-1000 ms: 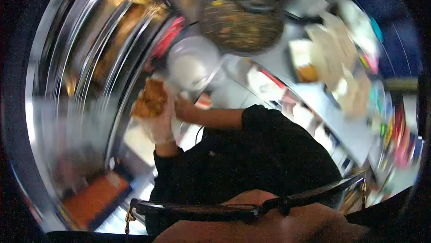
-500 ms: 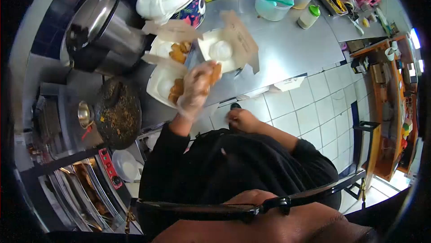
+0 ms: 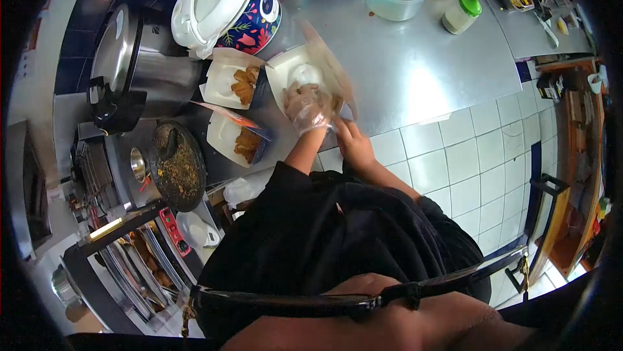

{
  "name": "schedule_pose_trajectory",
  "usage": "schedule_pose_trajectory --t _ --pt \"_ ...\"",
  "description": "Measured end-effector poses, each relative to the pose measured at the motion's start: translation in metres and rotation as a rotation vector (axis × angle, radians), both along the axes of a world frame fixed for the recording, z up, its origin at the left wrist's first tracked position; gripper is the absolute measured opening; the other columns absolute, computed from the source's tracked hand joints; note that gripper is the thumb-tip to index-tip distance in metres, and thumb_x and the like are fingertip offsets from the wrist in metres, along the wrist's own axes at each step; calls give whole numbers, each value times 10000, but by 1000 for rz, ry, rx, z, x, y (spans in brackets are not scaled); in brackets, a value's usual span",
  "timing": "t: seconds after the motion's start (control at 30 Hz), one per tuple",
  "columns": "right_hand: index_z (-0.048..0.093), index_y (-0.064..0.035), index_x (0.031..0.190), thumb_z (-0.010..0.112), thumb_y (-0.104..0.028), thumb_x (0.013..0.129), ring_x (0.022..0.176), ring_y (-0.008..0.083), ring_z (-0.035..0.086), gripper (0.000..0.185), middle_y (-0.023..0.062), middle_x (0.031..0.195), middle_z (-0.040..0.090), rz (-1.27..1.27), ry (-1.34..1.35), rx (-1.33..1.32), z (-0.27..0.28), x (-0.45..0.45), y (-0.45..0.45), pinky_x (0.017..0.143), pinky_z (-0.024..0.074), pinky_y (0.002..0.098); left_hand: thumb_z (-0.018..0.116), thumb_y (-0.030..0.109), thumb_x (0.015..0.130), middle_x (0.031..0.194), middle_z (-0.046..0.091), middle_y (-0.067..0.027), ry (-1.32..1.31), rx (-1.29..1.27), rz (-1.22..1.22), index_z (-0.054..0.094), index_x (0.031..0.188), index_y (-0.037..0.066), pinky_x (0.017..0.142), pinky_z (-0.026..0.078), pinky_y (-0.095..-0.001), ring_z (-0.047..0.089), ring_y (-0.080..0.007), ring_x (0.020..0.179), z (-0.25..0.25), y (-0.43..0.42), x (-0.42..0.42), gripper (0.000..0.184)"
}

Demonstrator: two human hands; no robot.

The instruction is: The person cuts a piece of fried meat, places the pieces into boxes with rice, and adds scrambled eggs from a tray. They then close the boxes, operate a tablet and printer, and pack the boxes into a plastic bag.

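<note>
My left hand (image 3: 310,109), in a clear plastic glove, reaches into an open cardboard takeaway box (image 3: 279,73). A mound of white rice (image 3: 307,74) sits in that box, just past my fingertips. A brown piece of fried chicken (image 3: 337,104) shows beside the glove, partly hidden by my hand, which is closed on it. My bare right hand (image 3: 355,146) grips the box's near right corner with its fingers. To the left, two more open boxes hold rice and fried chicken: the farther box (image 3: 217,73) and the nearer box (image 3: 219,132).
A flowered rice container (image 3: 250,23) and a steel pot (image 3: 165,59) stand at the back left. A stone mortar (image 3: 178,176) lies left of the boxes. Plastic tub (image 3: 396,10) and green-capped bottle (image 3: 462,15) stand on the steel counter (image 3: 415,59). Tiled floor lies right.
My left hand has carried the fried chicken from above the counter's edge into the right-hand box. My right hand has come up from beside my body to that box's corner.
</note>
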State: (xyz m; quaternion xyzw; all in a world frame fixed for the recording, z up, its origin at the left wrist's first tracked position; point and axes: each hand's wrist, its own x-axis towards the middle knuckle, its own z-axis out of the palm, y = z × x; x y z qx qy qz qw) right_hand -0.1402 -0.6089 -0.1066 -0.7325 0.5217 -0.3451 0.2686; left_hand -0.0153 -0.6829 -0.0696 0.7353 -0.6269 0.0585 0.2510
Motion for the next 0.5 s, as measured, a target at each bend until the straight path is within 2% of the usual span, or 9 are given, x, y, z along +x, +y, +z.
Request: schedule_pose_trajectory --t 0.07,0.1,0.13,0.2,0.23,0.27,0.33,0.37,0.5 --pt "564 -74 1103 577 -71 849 879 313 621 255 116 1026 612 -60 54 9 -18 6 -14 699 524 400 640 232 758 999 603 -145 153 14 -87 645 895 96 930 403 -429 565 -317 977 -6 -7 7 194" --pt "574 -76 1079 581 -86 850 874 309 625 229 111 1003 624 -60 20 -14 -26 4 -21 683 525 399 587 244 806 1056 595 -174 91 157 -120 649 911 78 943 401 -435 555 -339 1024 1 -8 10 206" --pt "583 -78 1054 585 -100 851 869 306 629 204 105 980 636 -60 -14 -35 -33 2 -25 666 526 398 587 244 806 1056 595 -174 89 158 -108 649 911 78 943 401 -435 555 -339 1024 3 -5 11 206" --pt "598 -72 999 606 -90 836 844 294 636 164 95 940 650 -63 -55 -123 -32 -3 -31 668 525 387 525 320 824 1092 621 -153 9 171 -88 664 961 51 1006 320 -518 500 -333 1136 15 7 11 333" --pt "599 -71 987 613 -82 813 837 287 635 175 95 949 648 -60 -69 -175 -33 -5 -34 671 524 376 521 328 833 1048 631 -165 -14 228 -177 644 1013 36 923 403 -495 543 -359 1066 25 13 19 365" --pt "600 -70 974 621 -74 789 831 280 634 186 95 959 646 -58 -84 -227 -31 -5 -36 674 523 366 521 328 833 1048 631 -165 -17 229 -166 644 1013 36 923 403 -495 543 -359 1066 31 14 24 365" --pt "604 -64 928 649 -75 785 846 261 635 151 84 928 648 -85 -65 -280 -28 0 -39 671 521 360 529 315 824 949 637 -191 127 635 -240 637 999 18 807 468 -450 598 -365 914 36 21 31 361" --pt "603 -67 925 654 -82 786 836 256 633 149 79 917 646 -90 -59 -298 -28 2 -40 662 517 356 529 315 824 949 637 -191 130 634 -227 637 999 18 807 468 -450 598 -365 914 36 24 35 361" --pt "595 -77 905 668 -96 786 807 246 625 140 65 898 639 -125 -93 -342 -26 11 -44 632 503 346 609 301 776 744 633 -166 23 276 -348 662 908 85 711 486 -441 613 -334 732 29 35 48 259"
